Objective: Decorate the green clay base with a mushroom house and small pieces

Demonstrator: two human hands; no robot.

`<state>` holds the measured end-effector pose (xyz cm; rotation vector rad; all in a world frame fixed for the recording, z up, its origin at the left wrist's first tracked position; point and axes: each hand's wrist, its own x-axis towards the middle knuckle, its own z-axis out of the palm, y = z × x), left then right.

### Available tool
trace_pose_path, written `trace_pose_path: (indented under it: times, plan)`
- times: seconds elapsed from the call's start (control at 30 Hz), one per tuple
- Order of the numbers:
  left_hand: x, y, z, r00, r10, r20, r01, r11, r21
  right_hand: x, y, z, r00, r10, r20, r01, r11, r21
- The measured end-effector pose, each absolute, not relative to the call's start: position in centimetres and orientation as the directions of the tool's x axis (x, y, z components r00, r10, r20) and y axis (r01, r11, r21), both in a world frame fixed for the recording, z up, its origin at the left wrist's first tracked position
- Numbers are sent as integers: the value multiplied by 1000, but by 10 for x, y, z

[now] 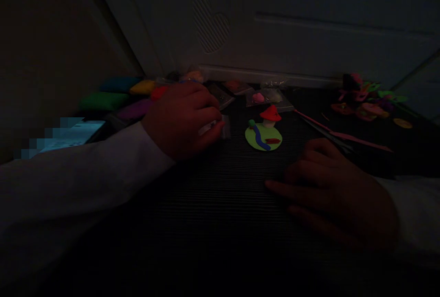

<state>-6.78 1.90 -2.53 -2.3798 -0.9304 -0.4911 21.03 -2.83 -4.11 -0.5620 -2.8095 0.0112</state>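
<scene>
The scene is very dark. My left hand (185,120) is closed, its fingers curled over a small clear plastic bag (225,127) that sticks out past the fingertips. What the bag contains is hard to make out. To its right lies a round light-green clay base (254,141) with a blue winding strip, a small green ball, a reddish-brown piece and a clay mushroom (271,114) with red cap and pale stem standing at its back. My right hand (337,196) rests on the dark ribbed table, index finger stretched out below the base, holding nothing visible.
Green (103,101), blue, yellow, purple and red clay packs lie at the left, near a lit screen (74,135). Bags with a pink lump (258,98) lie behind. Pink-handled tools (360,141) and a colourful clay pile (367,100) are right. A panelled surface rises behind.
</scene>
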Motion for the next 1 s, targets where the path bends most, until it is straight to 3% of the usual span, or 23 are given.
trace_pose_path:
  times: [0.33,0.57,0.67,0.8,1.0]
  plan:
    - [-67,20,-27,690,501,523,707,-621,-338,210,-27,-42,-873,383,302,369,923,-105]
    - [-66,18,-26,681,513,524,715,-621,-322,211,-21,-39,-800,505,323,381,845,-376]
    - [-66,18,-26,655,547,521,739,-608,-290,212,-17,-39,-776,547,313,411,816,-406]
    - [-66,18,-28,638,556,532,751,-603,-270,209,-9,-34,-778,571,263,451,799,-398]
    - [-66,16,-30,631,537,560,750,-608,-261,189,-2,-13,-840,539,64,454,763,-459]
